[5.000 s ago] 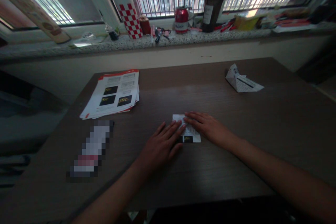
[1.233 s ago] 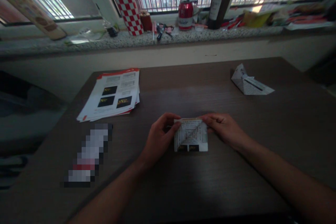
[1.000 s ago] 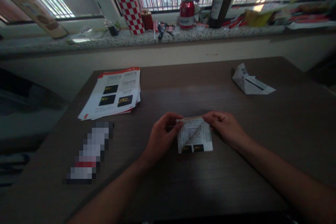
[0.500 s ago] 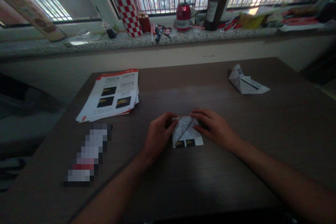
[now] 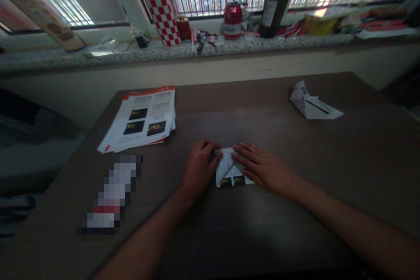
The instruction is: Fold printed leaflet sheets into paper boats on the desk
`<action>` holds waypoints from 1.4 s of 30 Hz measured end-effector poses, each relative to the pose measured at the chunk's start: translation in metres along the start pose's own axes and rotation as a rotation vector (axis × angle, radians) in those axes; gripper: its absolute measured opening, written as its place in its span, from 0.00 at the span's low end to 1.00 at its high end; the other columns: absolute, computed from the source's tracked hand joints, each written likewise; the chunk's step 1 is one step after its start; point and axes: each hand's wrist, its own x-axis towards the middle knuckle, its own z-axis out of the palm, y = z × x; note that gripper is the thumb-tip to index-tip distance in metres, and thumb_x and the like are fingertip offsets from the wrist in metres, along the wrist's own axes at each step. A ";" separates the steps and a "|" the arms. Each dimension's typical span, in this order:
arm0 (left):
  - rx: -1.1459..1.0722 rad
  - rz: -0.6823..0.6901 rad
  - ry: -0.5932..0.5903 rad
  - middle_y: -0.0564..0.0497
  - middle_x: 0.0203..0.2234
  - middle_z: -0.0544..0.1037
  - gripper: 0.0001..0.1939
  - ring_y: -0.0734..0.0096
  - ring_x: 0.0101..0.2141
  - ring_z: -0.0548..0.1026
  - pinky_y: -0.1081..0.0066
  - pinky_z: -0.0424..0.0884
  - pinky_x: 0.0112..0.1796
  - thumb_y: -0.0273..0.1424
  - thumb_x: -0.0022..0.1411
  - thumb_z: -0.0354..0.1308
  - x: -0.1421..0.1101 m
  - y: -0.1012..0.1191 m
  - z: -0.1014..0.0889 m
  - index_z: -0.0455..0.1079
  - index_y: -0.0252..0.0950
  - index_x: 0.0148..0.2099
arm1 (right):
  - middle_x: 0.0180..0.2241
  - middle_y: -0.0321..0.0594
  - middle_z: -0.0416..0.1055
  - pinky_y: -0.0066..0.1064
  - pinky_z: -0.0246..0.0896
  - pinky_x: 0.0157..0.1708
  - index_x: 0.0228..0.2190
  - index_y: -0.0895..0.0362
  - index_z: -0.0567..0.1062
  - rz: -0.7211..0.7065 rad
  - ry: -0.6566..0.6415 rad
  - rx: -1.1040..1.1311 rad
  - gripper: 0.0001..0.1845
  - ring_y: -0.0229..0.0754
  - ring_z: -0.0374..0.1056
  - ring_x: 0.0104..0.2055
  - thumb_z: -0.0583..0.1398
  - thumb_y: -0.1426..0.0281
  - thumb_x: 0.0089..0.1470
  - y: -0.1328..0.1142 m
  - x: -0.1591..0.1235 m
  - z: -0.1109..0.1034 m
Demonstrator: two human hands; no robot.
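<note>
The paper [image 5: 229, 170], mid-surface toward the near edge, is already folded small with diagonal creases; more folds likely remain. The left hand [image 5: 197, 170] pinches its left edge, and the right hand [image 5: 262, 170] lies open, flat on top. A second ago both hands held it lifted by the top corners.

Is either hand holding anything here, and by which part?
Nothing is lifted. Left hand pins the folded paper at its left edge; right hand lies flat on its right side.
</note>
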 end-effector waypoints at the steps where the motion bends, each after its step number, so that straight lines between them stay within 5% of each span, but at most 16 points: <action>1: -0.007 -0.006 -0.010 0.48 0.42 0.76 0.05 0.58 0.47 0.74 0.58 0.71 0.50 0.25 0.69 0.64 0.000 0.000 -0.001 0.77 0.37 0.46 | 0.74 0.41 0.52 0.51 0.51 0.72 0.72 0.50 0.57 -0.003 -0.008 -0.005 0.31 0.48 0.49 0.75 0.53 0.66 0.73 0.000 0.000 0.000; 14: 0.072 -0.007 -0.019 0.46 0.44 0.76 0.06 0.57 0.46 0.75 0.57 0.74 0.49 0.27 0.72 0.61 -0.003 0.001 0.000 0.75 0.38 0.49 | 0.74 0.40 0.53 0.53 0.50 0.72 0.73 0.46 0.54 0.000 -0.024 0.014 0.32 0.49 0.50 0.75 0.54 0.64 0.73 0.000 0.001 -0.001; 19: 0.268 0.186 -0.040 0.42 0.54 0.76 0.11 0.52 0.56 0.74 0.54 0.74 0.56 0.25 0.74 0.56 -0.010 0.013 -0.010 0.74 0.36 0.55 | 0.74 0.39 0.52 0.51 0.49 0.73 0.73 0.46 0.53 -0.006 -0.023 0.006 0.32 0.48 0.49 0.75 0.53 0.64 0.73 0.001 0.000 0.000; 23: 0.279 0.401 -0.218 0.40 0.59 0.76 0.19 0.55 0.59 0.74 0.55 0.73 0.59 0.25 0.77 0.51 -0.034 0.027 -0.011 0.67 0.32 0.66 | 0.74 0.39 0.50 0.50 0.49 0.73 0.73 0.48 0.55 -0.014 -0.048 -0.007 0.31 0.47 0.47 0.76 0.53 0.62 0.74 0.003 0.000 0.001; 27: 0.277 0.361 -0.265 0.37 0.67 0.68 0.25 0.52 0.67 0.67 0.52 0.69 0.64 0.34 0.78 0.51 -0.058 0.026 -0.004 0.61 0.30 0.71 | 0.75 0.38 0.49 0.49 0.47 0.73 0.73 0.47 0.53 -0.019 -0.051 -0.004 0.31 0.46 0.46 0.76 0.51 0.63 0.74 0.004 0.000 0.000; 33: 0.212 0.258 -0.356 0.46 0.74 0.57 0.30 0.61 0.72 0.57 0.50 0.57 0.70 0.38 0.80 0.47 -0.068 0.016 -0.004 0.48 0.41 0.78 | 0.74 0.39 0.50 0.49 0.46 0.74 0.75 0.46 0.45 -0.024 -0.038 0.012 0.35 0.46 0.47 0.76 0.52 0.61 0.74 0.006 -0.001 0.002; 42: 0.307 0.281 -0.356 0.46 0.75 0.50 0.34 0.63 0.74 0.51 0.52 0.51 0.71 0.40 0.80 0.44 -0.076 0.011 -0.001 0.36 0.42 0.80 | 0.75 0.39 0.48 0.51 0.49 0.73 0.74 0.44 0.49 0.023 0.005 -0.029 0.34 0.49 0.50 0.75 0.54 0.60 0.73 0.004 -0.001 -0.001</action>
